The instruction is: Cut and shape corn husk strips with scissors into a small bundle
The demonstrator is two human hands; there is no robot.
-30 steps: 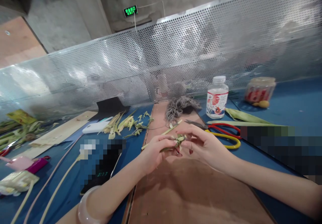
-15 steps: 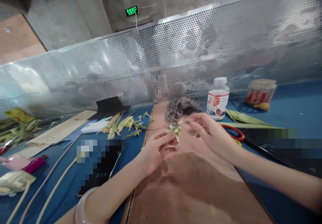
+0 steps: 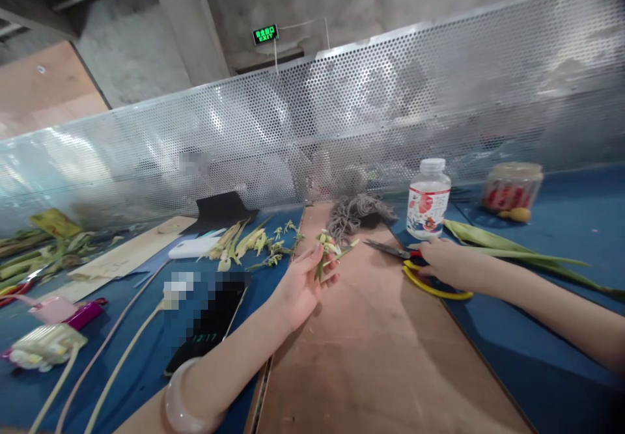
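Note:
My left hand point(image 3: 299, 285) holds a small folded green-leaf piece point(image 3: 328, 248) upright between thumb and fingers, above the brown board point(image 3: 375, 349). A pale bangle sits on that wrist. My right hand point(image 3: 445, 263) rests on the handles of the scissors point(image 3: 426, 271), which have red and yellow loops and lie at the board's right edge with blades pointing left. Whether the fingers have closed round the handles I cannot tell.
A clear bottle point(image 3: 428, 198) with a white cap stands behind the scissors, beside grey twine point(image 3: 359, 211). Long green leaves point(image 3: 508, 246) lie on the blue table at right. A snack jar point(image 3: 510, 190), leaf trimmings point(image 3: 249, 242), a phone point(image 3: 208, 320) and a perforated metal screen point(image 3: 390, 108) surround.
My right hand has let go of the leaf piece and moved right onto the scissors. My left hand has lifted the leaf piece and turned it upright.

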